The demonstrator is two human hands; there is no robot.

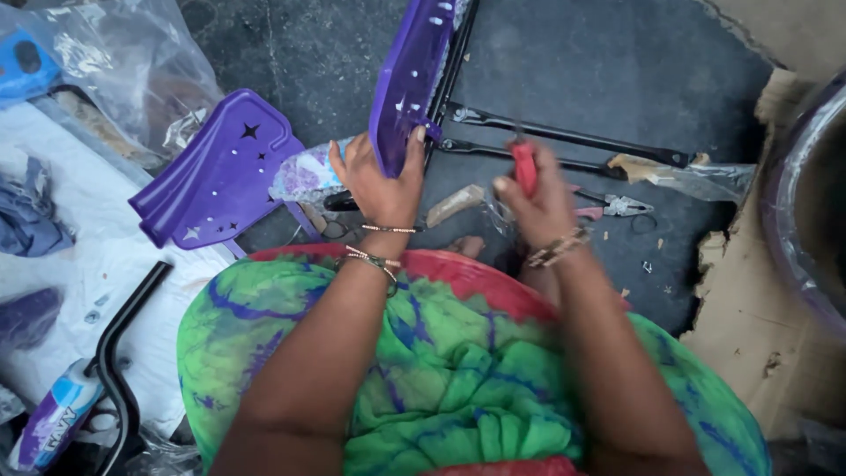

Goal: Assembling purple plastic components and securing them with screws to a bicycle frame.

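Note:
My left hand [381, 181] grips the lower edge of a purple plastic panel [412, 75] that stands upright against a black metal frame [564, 139]. In my right hand [538, 204] is a red-handled screwdriver [523, 166], held just right of the panel over the frame's bars; the hand is blurred. Both wrists wear bracelets. A second purple panel [220, 172] with star cut-outs lies flat to the left.
Pliers [612, 207] lie on the dark floor right of my right hand. A black curved tube [119, 353] and a printed wrapper [53, 423] sit lower left on white sheeting. Clear plastic bags [115, 62] upper left, torn cardboard [758, 291] at right.

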